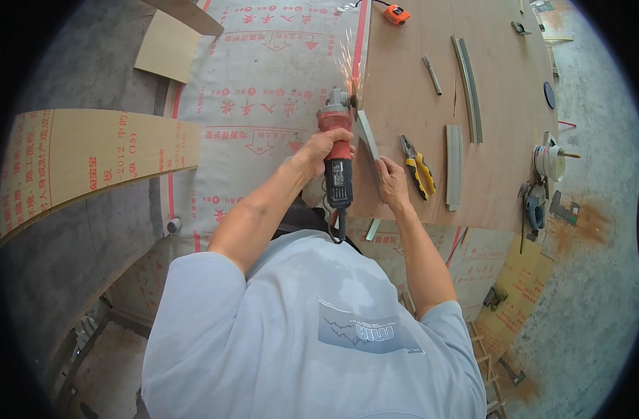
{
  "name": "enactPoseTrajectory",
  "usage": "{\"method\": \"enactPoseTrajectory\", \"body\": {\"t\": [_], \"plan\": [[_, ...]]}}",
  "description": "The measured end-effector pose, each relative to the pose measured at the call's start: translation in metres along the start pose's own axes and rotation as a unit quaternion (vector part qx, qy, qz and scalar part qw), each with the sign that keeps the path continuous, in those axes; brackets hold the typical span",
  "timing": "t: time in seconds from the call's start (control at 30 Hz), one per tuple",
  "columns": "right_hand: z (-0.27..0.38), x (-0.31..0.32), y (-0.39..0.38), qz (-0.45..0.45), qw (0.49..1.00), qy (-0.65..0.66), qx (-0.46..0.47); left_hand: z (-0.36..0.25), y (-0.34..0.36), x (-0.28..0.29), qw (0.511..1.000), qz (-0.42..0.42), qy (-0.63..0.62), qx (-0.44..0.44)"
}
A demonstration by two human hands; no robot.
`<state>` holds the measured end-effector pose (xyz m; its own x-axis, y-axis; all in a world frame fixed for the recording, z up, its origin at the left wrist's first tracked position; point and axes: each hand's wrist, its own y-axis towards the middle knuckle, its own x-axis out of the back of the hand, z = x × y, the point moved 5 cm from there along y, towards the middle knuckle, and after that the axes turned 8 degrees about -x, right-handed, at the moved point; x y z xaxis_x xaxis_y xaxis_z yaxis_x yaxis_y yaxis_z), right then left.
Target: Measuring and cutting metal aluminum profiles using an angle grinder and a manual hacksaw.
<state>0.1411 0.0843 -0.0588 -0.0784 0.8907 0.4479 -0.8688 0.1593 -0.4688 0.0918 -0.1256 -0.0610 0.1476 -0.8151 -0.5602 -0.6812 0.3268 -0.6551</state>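
Note:
My left hand (pixel 321 149) is wrapped around the red and black body of an angle grinder (pixel 341 185), whose head points away from me. Its disc meets the far end of a narrow grey metal strip (pixel 367 133), and orange sparks (pixel 346 63) fly off beyond it. The near part of that strip is gripped in my right hand (pixel 392 181), at the left edge of the wooden worktop (pixel 399 98). Yellow and black pliers (pixel 418 170) lie just right of my right hand. The exact contact at the disc is partly hidden by the grinder's head.
Grey metal profiles (pixel 453 167), a marker pen (pixel 432 75) and an orange tape measure (pixel 396 15) lie on the worktop. A white tub-like object (pixel 547 160) is at its right edge. Printed protective sheeting (pixel 256 98) covers the floor; a long board (pixel 110 150) juts in from the left.

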Motion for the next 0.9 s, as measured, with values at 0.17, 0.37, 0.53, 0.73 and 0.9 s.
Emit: {"method": "enactPoseTrajectory", "body": {"t": [0.17,0.37,0.53,0.73,0.9], "plan": [[0.004,0.000,-0.003,0.009,1.000,0.000,-0.013,-0.018,-0.021,-0.019,0.999,0.026,0.013,-0.022],[-0.014,0.015,-0.005,-0.114,0.990,0.069,-0.034,-0.024,-0.025,-0.012,0.997,0.039,0.010,-0.066],[0.011,0.000,0.004,0.037,0.981,0.172,-0.083,-0.016,-0.022,0.010,0.998,0.004,-0.035,-0.051],[0.061,0.022,0.013,-0.009,0.864,-0.442,0.239,-0.015,-0.020,0.027,0.997,-0.003,-0.063,-0.043],[0.056,0.026,0.026,0.016,0.744,-0.573,0.343,-0.015,-0.021,0.031,0.997,-0.004,-0.068,-0.029]]}}
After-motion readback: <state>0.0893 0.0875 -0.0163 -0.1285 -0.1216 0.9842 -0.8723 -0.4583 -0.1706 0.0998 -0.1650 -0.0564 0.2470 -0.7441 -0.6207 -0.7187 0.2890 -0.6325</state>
